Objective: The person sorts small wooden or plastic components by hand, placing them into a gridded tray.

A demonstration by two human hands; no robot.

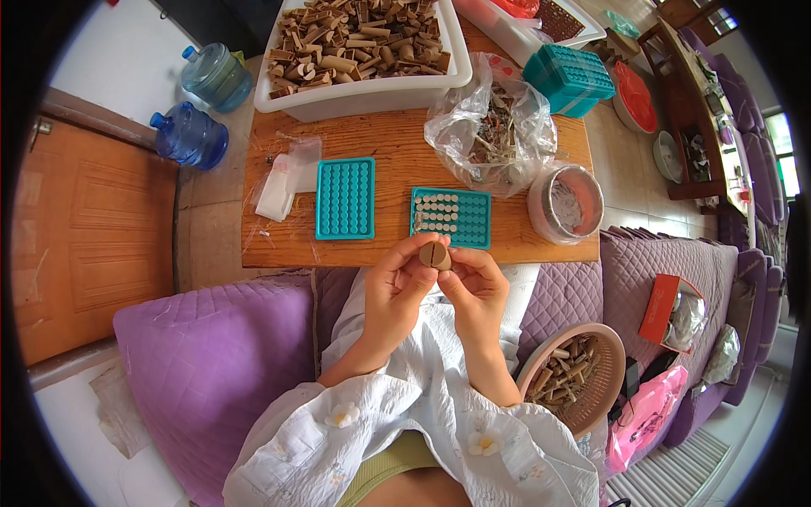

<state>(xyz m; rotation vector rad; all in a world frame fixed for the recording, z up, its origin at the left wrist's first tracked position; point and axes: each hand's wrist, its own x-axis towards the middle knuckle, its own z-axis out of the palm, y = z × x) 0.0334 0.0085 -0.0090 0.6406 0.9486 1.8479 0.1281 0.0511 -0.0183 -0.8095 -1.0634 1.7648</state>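
Your left hand (391, 291) and right hand (476, 296) both pinch the brown tube (438, 257), slit end toward you; long axis foreshortened, can't call its angle. Teal tray (475, 221) lies just beyond on the tabletop (389, 135), slightly right; neither hand clearly nearer.

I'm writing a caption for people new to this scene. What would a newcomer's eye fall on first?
Probably the big white tub heaped with brown pieces, at the far side of the wooden table. Next, perhaps, the slit brown cylinder held between the left grip and right grip, in the middle of the view. The bright purple cover at lower left also stands out.
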